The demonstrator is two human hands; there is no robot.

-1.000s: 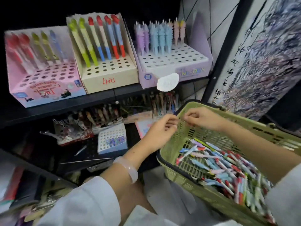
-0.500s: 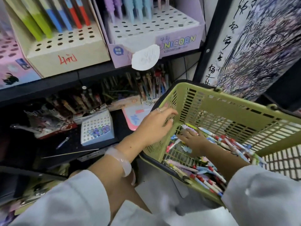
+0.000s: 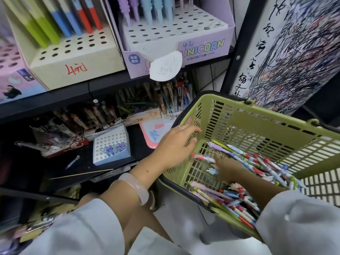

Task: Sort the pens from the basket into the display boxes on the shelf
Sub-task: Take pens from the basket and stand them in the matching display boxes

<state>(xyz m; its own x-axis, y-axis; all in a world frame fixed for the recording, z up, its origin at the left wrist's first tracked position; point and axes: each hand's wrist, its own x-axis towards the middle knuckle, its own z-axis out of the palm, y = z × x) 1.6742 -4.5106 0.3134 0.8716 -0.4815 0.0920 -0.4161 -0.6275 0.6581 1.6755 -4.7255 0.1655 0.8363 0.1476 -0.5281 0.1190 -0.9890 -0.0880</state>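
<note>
A right hand reaches among the pens heaped in the green basket, its grip impossible to tell; the left hand, fingers spread, steadies the basket's near wall below the shelf's display boxes.

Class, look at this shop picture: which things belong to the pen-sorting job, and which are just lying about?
Belong to the job:
green basket
pens in the basket
purple unicorn display box
cream display box
left hand
right hand

Just lying about:
loose pen on the lower shelf
white scribble paper
pink-edged pad
</note>
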